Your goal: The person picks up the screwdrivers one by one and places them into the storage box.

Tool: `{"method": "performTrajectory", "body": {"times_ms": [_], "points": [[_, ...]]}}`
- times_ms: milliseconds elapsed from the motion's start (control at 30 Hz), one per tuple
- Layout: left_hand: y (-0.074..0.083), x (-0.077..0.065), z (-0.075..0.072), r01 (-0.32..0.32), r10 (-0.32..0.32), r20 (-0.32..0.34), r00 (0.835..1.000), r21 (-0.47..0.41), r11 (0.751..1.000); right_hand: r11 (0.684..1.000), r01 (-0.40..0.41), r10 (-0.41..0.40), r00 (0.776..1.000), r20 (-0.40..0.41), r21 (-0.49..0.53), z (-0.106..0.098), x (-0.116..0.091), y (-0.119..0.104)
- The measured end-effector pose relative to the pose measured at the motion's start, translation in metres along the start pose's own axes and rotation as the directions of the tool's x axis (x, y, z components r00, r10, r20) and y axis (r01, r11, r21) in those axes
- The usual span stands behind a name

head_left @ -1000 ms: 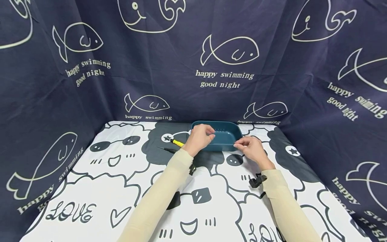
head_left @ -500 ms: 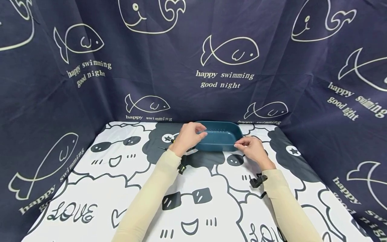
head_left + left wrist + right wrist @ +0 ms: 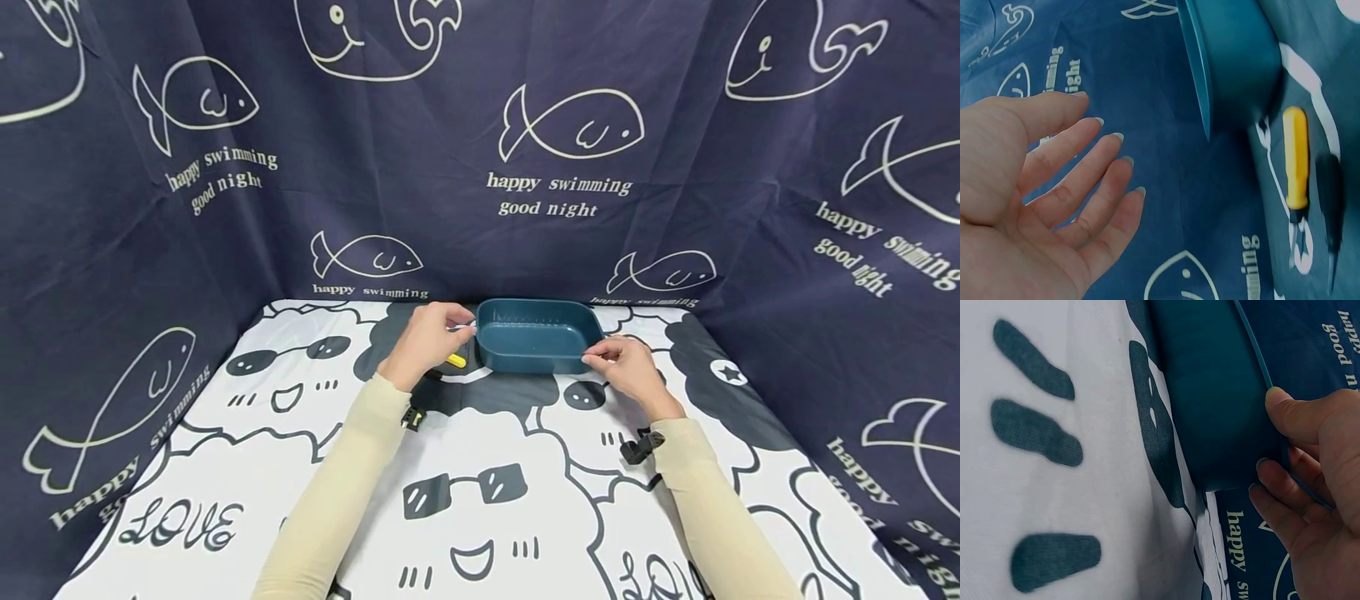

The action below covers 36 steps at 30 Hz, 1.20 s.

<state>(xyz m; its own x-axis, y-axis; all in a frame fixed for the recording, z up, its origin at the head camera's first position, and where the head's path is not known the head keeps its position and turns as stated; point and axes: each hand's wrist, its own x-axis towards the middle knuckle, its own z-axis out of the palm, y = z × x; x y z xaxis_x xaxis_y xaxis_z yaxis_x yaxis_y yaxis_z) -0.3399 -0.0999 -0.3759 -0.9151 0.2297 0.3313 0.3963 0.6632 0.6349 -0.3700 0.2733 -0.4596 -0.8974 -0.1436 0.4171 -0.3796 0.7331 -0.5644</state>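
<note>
A dark teal plastic container (image 3: 528,364) stands at the back of the table. At its near right corner my right hand (image 3: 633,373) pinches the rim, thumb (image 3: 1288,412) on the edge and fingers below it. My left hand (image 3: 422,342) hovers just off the container's left end; in the left wrist view its fingers are loosely bent and hold nothing. Under that hand lie a screwdriver with a yellow handle (image 3: 1296,156) and, beside it, a thin-shafted tool with a black handle (image 3: 1330,194). In the head view the hand partly hides both.
The table is covered by a white and dark grey cartoon cloth (image 3: 465,442). Dark blue fabric walls (image 3: 420,167) with fish prints rise behind the container and on both sides.
My left hand has moved left, from over the container's left part to outside its left end, uncovering that end. The right hand stays on the rim, and the container has not moved.
</note>
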Motion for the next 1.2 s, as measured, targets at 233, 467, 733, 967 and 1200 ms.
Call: {"method": "performTrajectory", "body": {"times_ms": [233,467,733,967,1200], "points": [[-0.023,-0.013,-0.019,0.049,-0.048,-0.013,0.999,0.015,0.999,1.0,0.005,-0.005,1.0,0.007,0.007,0.002,-0.001,0.0],[-0.046,-0.02,-0.029,0.088,-0.088,-0.024,0.996,0.033,0.996,1.0,0.007,-0.007,1.0,0.003,-0.003,0.003,0.0,0.001],[-0.063,-0.019,-0.033,0.113,-0.112,-0.036,0.993,0.037,0.993,1.0,-0.004,0.004,1.0,-0.001,0.016,0.0,-0.001,-0.002],[-0.075,-0.018,-0.036,0.137,-0.137,-0.016,0.99,0.019,0.99,1.0,-0.012,0.012,1.0,-0.005,0.016,0.0,0.0,-0.004],[-0.092,-0.018,-0.031,0.154,-0.156,0.032,0.987,0.04,0.987,1.0,-0.022,0.022,1.0,-0.002,0.004,0.002,0.001,-0.002]]}}
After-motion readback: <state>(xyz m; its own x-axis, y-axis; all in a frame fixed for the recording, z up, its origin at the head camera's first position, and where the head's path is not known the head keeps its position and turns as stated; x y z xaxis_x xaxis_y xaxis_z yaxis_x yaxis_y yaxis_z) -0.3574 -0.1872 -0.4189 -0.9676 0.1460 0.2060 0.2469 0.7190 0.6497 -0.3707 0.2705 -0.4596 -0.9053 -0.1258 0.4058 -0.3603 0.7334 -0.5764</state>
